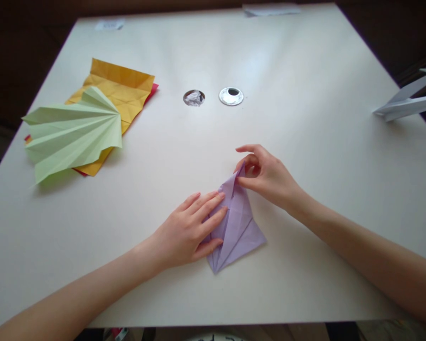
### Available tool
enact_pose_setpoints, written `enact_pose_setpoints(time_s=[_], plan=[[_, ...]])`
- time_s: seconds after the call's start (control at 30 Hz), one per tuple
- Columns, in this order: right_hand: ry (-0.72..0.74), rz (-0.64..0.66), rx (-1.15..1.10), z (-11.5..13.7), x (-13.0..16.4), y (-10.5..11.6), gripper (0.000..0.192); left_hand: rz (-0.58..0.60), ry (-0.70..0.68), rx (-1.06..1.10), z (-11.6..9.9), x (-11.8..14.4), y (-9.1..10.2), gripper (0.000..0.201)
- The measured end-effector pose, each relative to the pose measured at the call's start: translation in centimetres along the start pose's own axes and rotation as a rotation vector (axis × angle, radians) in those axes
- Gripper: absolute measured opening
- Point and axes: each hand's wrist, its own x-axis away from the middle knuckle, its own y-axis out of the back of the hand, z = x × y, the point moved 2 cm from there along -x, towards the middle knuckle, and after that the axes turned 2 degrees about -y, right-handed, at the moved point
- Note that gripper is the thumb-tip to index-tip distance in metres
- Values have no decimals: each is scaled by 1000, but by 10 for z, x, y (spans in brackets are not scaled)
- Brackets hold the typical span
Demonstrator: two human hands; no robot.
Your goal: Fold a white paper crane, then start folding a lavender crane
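A folded sheet of purple paper lies on the white table in front of me, its creases running down to a point at the near edge. My left hand rests flat on the paper's left part, fingers stretched out and slightly apart. At the far tip, my right hand pinches a raised flap of the same paper between thumb and fingers. The part of the paper beneath my left fingers is hidden.
Back left, a pleated light green paper overlaps creased yellow paper, with red paper beneath. Two round table holes, one stuffed and one metal-rimmed, sit mid-table. A folded white paper stands at the right edge.
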Motion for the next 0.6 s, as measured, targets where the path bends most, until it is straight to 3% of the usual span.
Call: enact_pose_setpoints(time_s=[0.17, 0.43, 0.6], plan=[[-9, -63, 11, 0, 0, 0, 36, 2, 0, 4, 0, 0, 0, 48], [-93, -94, -200, 0, -5, 3, 13, -14, -6, 19, 0, 0, 0, 49], [-70, -92, -229, -4, -8, 6, 11, -17, -3, 18, 0, 0, -1, 49]])
